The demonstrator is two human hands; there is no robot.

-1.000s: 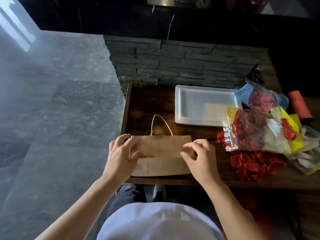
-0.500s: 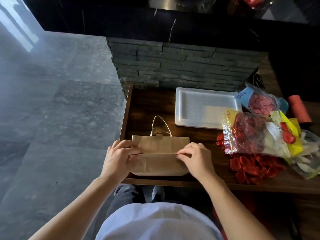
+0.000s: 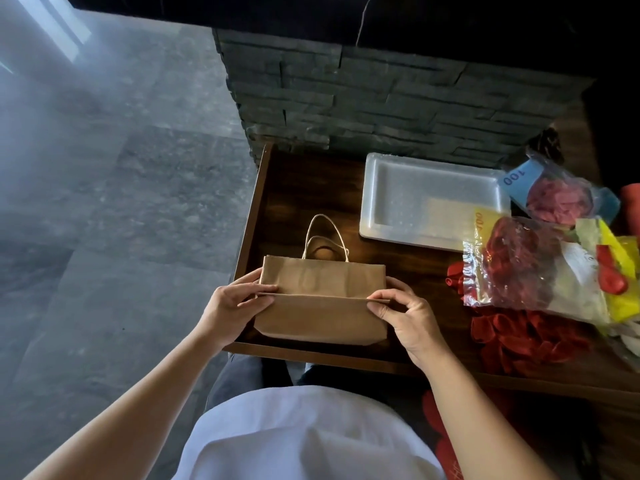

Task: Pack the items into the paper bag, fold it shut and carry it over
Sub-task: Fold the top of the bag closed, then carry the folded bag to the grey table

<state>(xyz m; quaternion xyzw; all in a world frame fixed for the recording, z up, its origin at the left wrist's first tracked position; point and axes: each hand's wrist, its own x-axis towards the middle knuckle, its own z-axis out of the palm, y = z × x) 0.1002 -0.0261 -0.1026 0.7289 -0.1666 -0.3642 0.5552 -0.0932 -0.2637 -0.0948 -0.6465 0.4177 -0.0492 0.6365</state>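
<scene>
A brown paper bag point(image 3: 322, 317) lies flat near the front left corner of the dark wooden table point(image 3: 304, 188). Its top part is folded over, with a crease running across the middle, and its twine handles point(image 3: 325, 240) point away from me. My left hand point(image 3: 232, 306) pinches the left end of the fold. My right hand point(image 3: 407, 315) pinches the right end. What is inside the bag is hidden.
A white foam tray point(image 3: 429, 199) sits behind the bag to the right. Clear packets of balloons point(image 3: 533, 271) and loose red balloons point(image 3: 519, 337) crowd the table's right side. A dark stone wall point(image 3: 381, 98) backs the table; grey floor point(image 3: 104, 202) lies left.
Both hands slid outward along the fold to the bag's two ends, pressing the crease flat. The bag stayed in place on the table.
</scene>
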